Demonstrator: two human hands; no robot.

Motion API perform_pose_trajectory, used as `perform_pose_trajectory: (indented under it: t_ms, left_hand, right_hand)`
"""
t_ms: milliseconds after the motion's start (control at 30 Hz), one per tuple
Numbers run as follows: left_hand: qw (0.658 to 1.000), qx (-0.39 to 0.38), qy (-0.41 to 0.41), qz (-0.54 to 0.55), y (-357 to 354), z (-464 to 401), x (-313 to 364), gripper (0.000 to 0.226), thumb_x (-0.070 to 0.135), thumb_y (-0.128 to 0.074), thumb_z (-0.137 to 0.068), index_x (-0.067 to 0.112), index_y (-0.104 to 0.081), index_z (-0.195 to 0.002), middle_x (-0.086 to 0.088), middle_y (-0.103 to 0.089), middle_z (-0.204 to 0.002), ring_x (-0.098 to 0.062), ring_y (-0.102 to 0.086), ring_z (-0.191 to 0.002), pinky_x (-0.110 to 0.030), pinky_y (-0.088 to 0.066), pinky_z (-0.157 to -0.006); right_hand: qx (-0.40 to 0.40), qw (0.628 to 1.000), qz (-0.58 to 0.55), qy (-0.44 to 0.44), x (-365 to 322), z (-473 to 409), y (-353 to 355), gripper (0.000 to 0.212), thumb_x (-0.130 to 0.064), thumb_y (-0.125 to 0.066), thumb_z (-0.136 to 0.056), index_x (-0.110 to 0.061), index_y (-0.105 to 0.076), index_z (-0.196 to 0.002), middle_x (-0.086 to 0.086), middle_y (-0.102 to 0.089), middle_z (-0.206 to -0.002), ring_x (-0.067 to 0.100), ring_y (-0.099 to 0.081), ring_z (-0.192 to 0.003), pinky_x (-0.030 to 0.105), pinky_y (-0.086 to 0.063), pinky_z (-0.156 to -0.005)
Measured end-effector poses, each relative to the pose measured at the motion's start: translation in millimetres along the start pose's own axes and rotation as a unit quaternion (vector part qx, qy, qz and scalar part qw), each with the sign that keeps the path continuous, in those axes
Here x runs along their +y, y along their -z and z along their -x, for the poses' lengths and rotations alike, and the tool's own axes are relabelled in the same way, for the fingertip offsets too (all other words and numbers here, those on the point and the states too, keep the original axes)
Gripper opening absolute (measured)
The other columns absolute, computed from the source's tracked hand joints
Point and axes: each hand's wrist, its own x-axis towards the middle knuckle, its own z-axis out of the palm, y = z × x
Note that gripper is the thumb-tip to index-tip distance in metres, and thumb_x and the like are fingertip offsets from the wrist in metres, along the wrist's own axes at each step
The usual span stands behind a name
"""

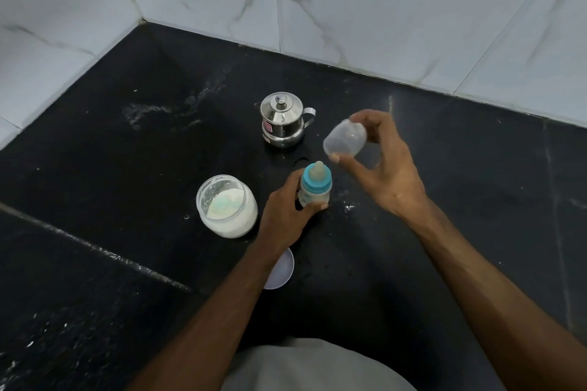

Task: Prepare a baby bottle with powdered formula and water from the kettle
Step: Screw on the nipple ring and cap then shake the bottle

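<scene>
The black stone worktop (444,200) runs under everything, set into a corner of pale marbled wall tiles (413,9), and it carries pale smears toward the back left and specks of spilled powder just right of the bottle.

On it, the open glass jar of formula powder (227,205) stands to my left, with a pale scoop half buried in the powder. The small steel kettle (282,119) sits farther back, lid on, well apart from my hands. A white lid (281,270) lies near me, partly hidden under my left forearm.

My left hand (286,209) grips the baby bottle (315,189) round its body and holds it upright on the worktop, between jar and kettle. The blue collar and teat are on, and the bottle looks cloudy inside, so I judge the mixing done. My right hand (381,165) pinches the clear dome cap (344,138) between thumb and fingertips, up and to the right of the teat, tilted, not touching the bottle.

What is left, I think, is capping. The risks:
- The cap is smooth and held only by a light pinch; it could slip and roll off across the stone.
- If I bring it down tilted, it may catch the teat and sit crooked instead of seating on the collar.
- Pressing hard could tip the bottle if my left grip loosens, and the worktop looks damp there.
- My left forearm is close to the open jar; a careless sweep could knock it.
</scene>
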Motion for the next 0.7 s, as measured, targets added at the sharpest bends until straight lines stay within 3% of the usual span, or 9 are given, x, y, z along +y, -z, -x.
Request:
perform_pose_trajectory:
  t_ms: [233,300,367,400,600,700]
  left_hand:
    - [1.0,0.001,0.019,0.014,2,2,3,0.061,0.046,-0.074,-0.076,0.038,-0.046,-0.129,0.023,-0.063,-0.111,0.007,-0.059,-0.108,-0.025,-0.052,-0.094]
    - [1.0,0.005,0.016,0.017,2,3,5,0.063,0.051,-0.071,-0.074,0.042,-0.044,-0.13,0.025,-0.063,-0.11,0.008,-0.06,-0.106,-0.027,-0.053,-0.093]
    - [1.0,0.008,0.01,0.02,2,3,6,0.059,0.046,-0.072,-0.078,0.04,-0.045,-0.13,0.018,-0.065,-0.115,0.001,-0.062,-0.108,-0.035,-0.055,-0.092]
    - [1.0,0.011,0.007,0.021,2,4,6,0.058,0.042,-0.072,-0.08,0.039,-0.045,-0.131,0.015,-0.065,-0.118,-0.002,-0.063,-0.11,-0.038,-0.054,-0.093]
    - [1.0,0.016,-0.01,0.015,3,5,5,0.055,0.022,-0.067,-0.09,0.026,-0.044,-0.14,0.004,-0.065,-0.127,-0.01,-0.062,-0.116,-0.039,-0.053,-0.096]
    - [1.0,0.014,-0.01,0.006,3,5,5,0.057,0.017,-0.067,-0.088,0.023,-0.044,-0.14,0.002,-0.065,-0.127,-0.012,-0.062,-0.115,-0.039,-0.052,-0.096]
  right_hand:
    - [-0.084,0.988,0.105,0.068,1,8,-29,0.053,-0.043,-0.069,-0.079,-0.032,-0.042,-0.124,-0.011,-0.052,-0.124,-0.011,-0.038,-0.108,0.001,-0.035,-0.088]
    - [-0.088,0.986,0.115,0.077,8,14,-36,0.054,-0.039,-0.07,-0.081,-0.031,-0.042,-0.126,-0.004,-0.053,-0.128,-0.003,-0.043,-0.111,0.018,-0.042,-0.098]
    - [-0.081,0.987,0.107,0.085,14,20,-41,0.054,-0.038,-0.068,-0.083,-0.029,-0.041,-0.129,0.001,-0.051,-0.131,0.01,-0.049,-0.116,0.036,-0.049,-0.097]
    - [-0.073,0.988,0.1,0.088,16,24,-44,0.055,-0.037,-0.066,-0.084,-0.027,-0.04,-0.132,0.003,-0.051,-0.133,0.014,-0.05,-0.118,0.037,-0.049,-0.097]
    - [-0.065,0.993,0.072,0.069,23,43,-59,0.069,-0.029,-0.063,-0.088,-0.03,-0.024,-0.145,0.014,-0.044,-0.14,0.012,-0.046,-0.122,0.026,-0.043,-0.098]
    - [-0.065,0.994,0.075,0.051,27,42,-62,0.078,-0.022,-0.071,-0.086,-0.034,-0.021,-0.144,0.014,-0.045,-0.141,0.014,-0.048,-0.121,0.026,-0.044,-0.095]
